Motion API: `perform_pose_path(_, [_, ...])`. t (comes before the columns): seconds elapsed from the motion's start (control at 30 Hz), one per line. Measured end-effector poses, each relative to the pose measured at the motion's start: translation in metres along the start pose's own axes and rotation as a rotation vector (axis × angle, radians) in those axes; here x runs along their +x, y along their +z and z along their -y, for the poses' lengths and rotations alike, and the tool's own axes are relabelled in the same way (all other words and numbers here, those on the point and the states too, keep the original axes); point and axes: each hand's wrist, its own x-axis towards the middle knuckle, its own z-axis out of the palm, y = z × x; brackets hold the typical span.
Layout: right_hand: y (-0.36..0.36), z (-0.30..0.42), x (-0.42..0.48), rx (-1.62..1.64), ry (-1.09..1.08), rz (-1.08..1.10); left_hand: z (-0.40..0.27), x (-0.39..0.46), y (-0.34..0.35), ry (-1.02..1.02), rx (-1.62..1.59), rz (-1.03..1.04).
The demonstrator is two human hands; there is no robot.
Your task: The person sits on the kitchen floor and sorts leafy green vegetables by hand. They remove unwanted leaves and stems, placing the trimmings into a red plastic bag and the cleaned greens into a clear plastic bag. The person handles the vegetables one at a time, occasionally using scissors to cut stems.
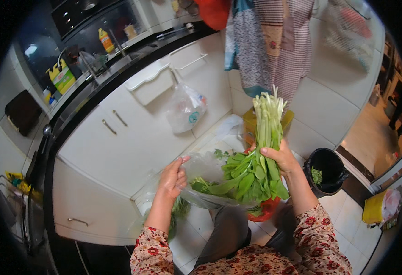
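Note:
A bunch of leafy greens (pixel 261 172) with long pale stems is gripped in my right hand (pixel 283 158), stems up and leaves hanging down. My left hand (pixel 174 177) pinches the edge of a clear plastic bag (pixel 204 165), whose mouth spreads toward the leaves. More green stems (pixel 201 185) show inside or behind the bag's film. Below the bunch, a red plastic bag or basin (pixel 268 209) sits near my knees, partly hidden. Other thin-leaved greens (pixel 180 208) lie low on the left, behind my left forearm.
A black bin (pixel 326 172) with some green scraps stands on the right. Behind the stems is a yellow container (pixel 288 118). White cabinets (pixel 94 165) run along the left under a dark counter (pixel 142 58). Cloths (pixel 252 44) hang above. A yellow bucket (pixel 374 206) is far right.

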Motion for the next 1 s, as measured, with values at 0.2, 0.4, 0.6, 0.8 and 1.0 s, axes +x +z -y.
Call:
perform_pose_path(0.2, [0.062, 0.029, 0.027, -0.475, -0.298, 0.053, 0.003, -0.009, -0.003, -0.015, -0.081, 0.007])
perform_pose_path(0.4, [0.125, 0.0, 0.007, -0.681, -0.473, 0.066, 0.005, -0.013, -0.009, 0.009, -0.201, 0.014])
perform_pose_path(0.6, [0.096, -0.082, -0.002, -0.75, -0.38, 0.394, 0.001, -0.023, 0.006, 0.025, -0.191, 0.047])
perform_pose_path(0.8, [0.09, -0.128, 0.014, -0.667, -0.151, 0.44, -0.016, -0.029, 0.012, -0.054, -0.017, 0.059])
perform_pose_path(1.0, [0.086, -0.144, 0.011, -0.785, -0.204, 0.469, -0.042, -0.04, 0.024, -0.104, 0.208, 0.045])
